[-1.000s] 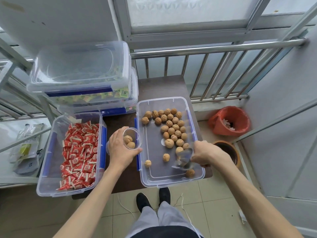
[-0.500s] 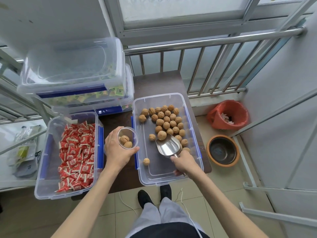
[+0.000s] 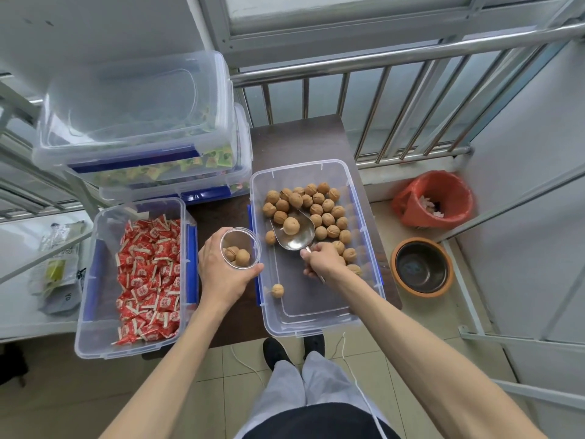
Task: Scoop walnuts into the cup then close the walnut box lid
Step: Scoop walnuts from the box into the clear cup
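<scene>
1. A dark brown surface [image 3: 294, 144] stands against a metal railing [image 3: 395, 55], with tiled floor below it.
2. Two lidded clear boxes [image 3: 136, 122] are stacked at the far left of the surface; the pale green packets inside them show through the walls.
3. The open walnut box [image 3: 370, 280] sits on the right side of the surface. Its loose walnuts [image 3: 319, 201] are heaped in the far half, and one stray walnut [image 3: 278, 290] lies apart near the left wall.
4. An open clear box of red candies [image 3: 148, 277] sits on the left, overhanging the near edge.
5. On the floor to the right stand a bin lined with an orange bag [image 3: 433, 201] and, nearer, a dark bowl with an orange rim [image 3: 422, 267].
6. The right hand [image 3: 324, 263] is inside the walnut box, its fingers curled tight around the handle of a metal scoop [image 3: 297, 239].
7. The scoop's bowl points away from the person into the heap and carries one walnut [image 3: 291, 225].
8. The left hand [image 3: 221, 270] hovers between the two open boxes, fingers wrapped around a clear cup [image 3: 240, 250] just beside the walnut box's left wall.
9. The cup is held mouth up and holds two walnuts [image 3: 237, 255].
</scene>
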